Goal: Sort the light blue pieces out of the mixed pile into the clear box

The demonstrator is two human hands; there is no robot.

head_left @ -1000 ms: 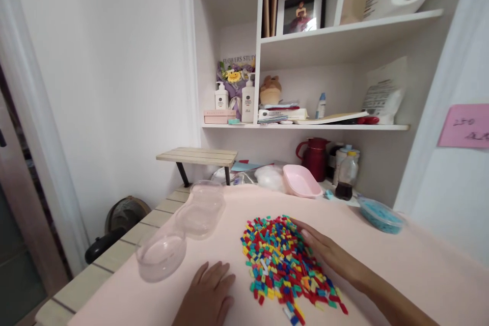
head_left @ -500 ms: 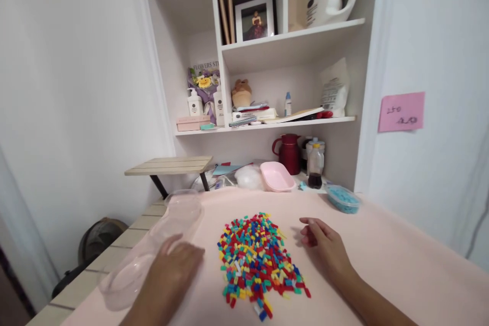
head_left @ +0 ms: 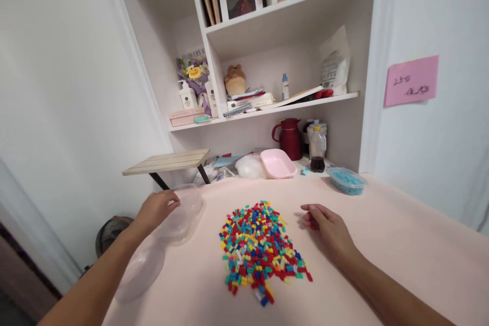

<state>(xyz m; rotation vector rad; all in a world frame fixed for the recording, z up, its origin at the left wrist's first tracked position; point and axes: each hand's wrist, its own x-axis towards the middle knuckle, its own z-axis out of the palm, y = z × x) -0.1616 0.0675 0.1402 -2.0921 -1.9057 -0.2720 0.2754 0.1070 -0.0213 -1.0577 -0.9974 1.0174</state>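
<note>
A heap of small coloured building bricks (head_left: 260,244), in red, yellow, blue, green and white, lies on the pink table cover between my hands. My left hand (head_left: 158,209) is over the far part of a clear plastic tray with rounded compartments (head_left: 183,232). Its fingers are bent together; what they hold, if anything, is hidden. To the right of the bricks rests my right hand (head_left: 328,226), apart from them. The index finger reaches toward the heap, the others curl loosely, and nothing shows in them.
A lidded box of blue pieces (head_left: 347,181) sits at the back right. Behind the table stand a pink basin (head_left: 278,164), a red jug (head_left: 290,140) and a bottle of dark liquid (head_left: 317,150). A small wooden stand (head_left: 168,160) is at the back left.
My left hand has moved forward and left, from beside the bricks to the tray's far part. The tray's near end seems shifted right. The right hand has hardly moved; the camera view tilts.
</note>
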